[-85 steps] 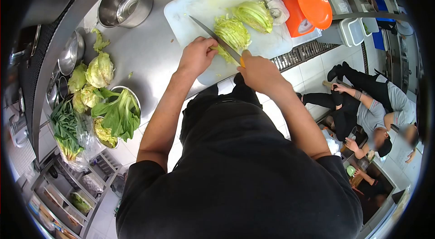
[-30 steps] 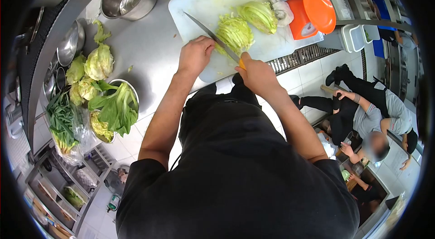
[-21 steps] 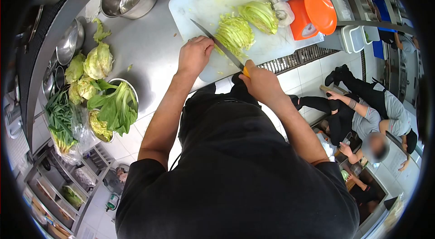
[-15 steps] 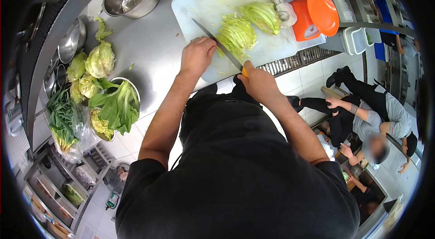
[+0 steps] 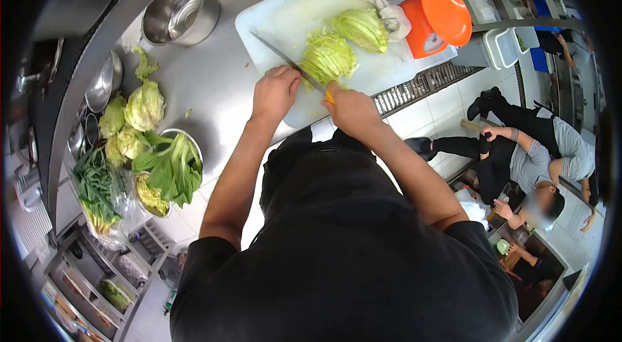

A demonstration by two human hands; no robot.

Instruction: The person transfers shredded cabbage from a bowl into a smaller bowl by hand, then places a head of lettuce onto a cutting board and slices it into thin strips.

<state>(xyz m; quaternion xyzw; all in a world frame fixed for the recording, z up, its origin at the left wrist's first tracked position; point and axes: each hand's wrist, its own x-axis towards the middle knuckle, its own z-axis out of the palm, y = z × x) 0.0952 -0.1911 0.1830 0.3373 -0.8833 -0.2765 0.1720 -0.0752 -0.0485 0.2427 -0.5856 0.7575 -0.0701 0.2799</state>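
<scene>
My right hand (image 5: 353, 112) grips the yellow-orange handle of a long kitchen knife (image 5: 275, 52). Its blade points away to the left across the white cutting board (image 5: 259, 24). Just beyond the blade lies a pile of sliced lettuce (image 5: 327, 57), cut into strips. A larger lettuce piece (image 5: 363, 30) rests behind it. My left hand (image 5: 275, 91) is at the near side of the blade, by the board's edge, its fingers curled together. Whether those fingertips hold anything is hidden.
An orange scale (image 5: 424, 24) and a white cloth (image 5: 394, 21) sit right of the board. At left are a steel pot (image 5: 178, 11), lettuce heads (image 5: 144, 105), leafy greens (image 5: 172, 164) and leeks (image 5: 97, 190). Co-workers (image 5: 531, 160) are at the right.
The knife has shifted left relative to the lettuce, with my right hand following. My left hand stays by the blade. The whole view has moved slightly.
</scene>
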